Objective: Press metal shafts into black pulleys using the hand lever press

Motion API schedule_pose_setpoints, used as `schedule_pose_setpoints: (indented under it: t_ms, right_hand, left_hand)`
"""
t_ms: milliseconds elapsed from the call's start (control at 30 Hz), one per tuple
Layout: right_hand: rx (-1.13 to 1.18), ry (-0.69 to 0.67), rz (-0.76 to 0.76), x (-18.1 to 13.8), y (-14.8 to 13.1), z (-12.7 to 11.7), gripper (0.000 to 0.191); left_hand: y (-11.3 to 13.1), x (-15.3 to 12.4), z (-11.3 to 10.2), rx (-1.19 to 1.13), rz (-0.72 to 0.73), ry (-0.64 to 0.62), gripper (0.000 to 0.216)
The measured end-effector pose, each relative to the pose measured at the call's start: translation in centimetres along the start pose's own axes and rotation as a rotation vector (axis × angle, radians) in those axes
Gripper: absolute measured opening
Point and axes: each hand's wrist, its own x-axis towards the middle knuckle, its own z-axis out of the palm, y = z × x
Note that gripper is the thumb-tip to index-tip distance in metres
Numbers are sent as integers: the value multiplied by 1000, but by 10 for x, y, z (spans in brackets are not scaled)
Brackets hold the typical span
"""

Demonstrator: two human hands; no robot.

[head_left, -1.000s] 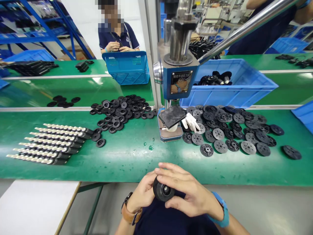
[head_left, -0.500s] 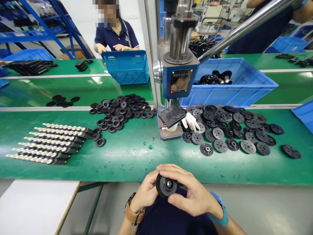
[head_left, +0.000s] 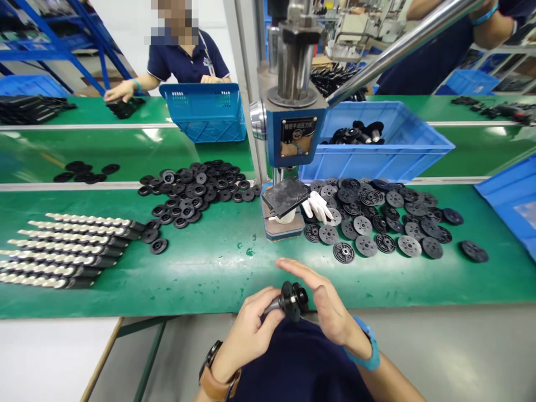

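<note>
My left hand (head_left: 253, 326) is closed around the grey stem of a black flanged spool part (head_left: 292, 301), just in front of the bench edge. The spool lies tilted, its wide disc and narrower hub facing right. To its right, my right hand (head_left: 324, 298) is open, with fingers stretched out and a small space between palm and spool. Beyond my hands stands a blue hand press (head_left: 288, 137), a black slab (head_left: 286, 195) resting at an angle on its base. A white glove (head_left: 317, 207) lies beside it. Black flat discs (head_left: 363, 224) spread to its right.
Small black rings (head_left: 184, 204) are heaped left of the press. Rows of white-topped black parts (head_left: 71, 245) lie far left. Behind the press are a blue bin (head_left: 381, 162) and a teal basket (head_left: 205, 114). Across the bench, a co-worker's hand (head_left: 121, 91) touches black parts.
My right hand has let go of the spool and opened out to the right. The spool has turned from facing me to pointing right. The co-worker's hand has reached to the black parts.
</note>
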Motion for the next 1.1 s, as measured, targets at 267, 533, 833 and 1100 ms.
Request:
schedule_pose_setpoints:
  t_ms: [267, 533, 833, 1100]
  right_hand:
    - [144, 134, 51, -3, 16, 23, 67]
    - [81, 66, 32, -4, 20, 23, 63]
    - [46, -19, 21, -3, 31, 20, 62]
    - [261, 61, -27, -3, 16, 10, 70]
  left_hand:
    - [21, -3, 9, 174, -10, -98, 9]
    - [21, -5, 11, 239, -27, -111, 11]
    - [11, -5, 13, 172, -28, -119, 11]
    - [-15, 6, 18, -325, 23, -74, 26]
